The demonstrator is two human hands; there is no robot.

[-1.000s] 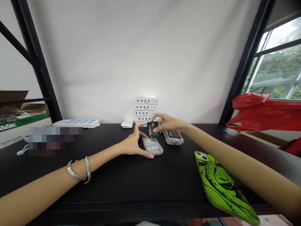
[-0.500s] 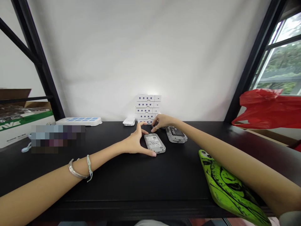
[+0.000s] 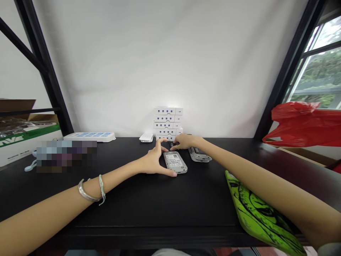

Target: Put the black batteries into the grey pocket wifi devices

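My left hand spans a white pocket device lying flat on the black table. Its thumb lies at the near edge and its fingertips at the far edge, holding the device steady. The device's back is off, showing a printed label in its bare recess. Just beyond it, the fingers of my right hand are pinched on a flat dark piece that looks like a battery, mostly hidden. Under my right wrist lies a stack of similar white devices, the upper one with a black battery in it.
White boxes are stacked against the wall, beside a small pile of white covers. A power strip and an open carton are at left. A green patterned case lies under my right forearm; a red bag is at right.
My right hand has shifted slightly and turned lower over the stacked devices, showing more of the dark piece. My left hand and the device under it stay in place.
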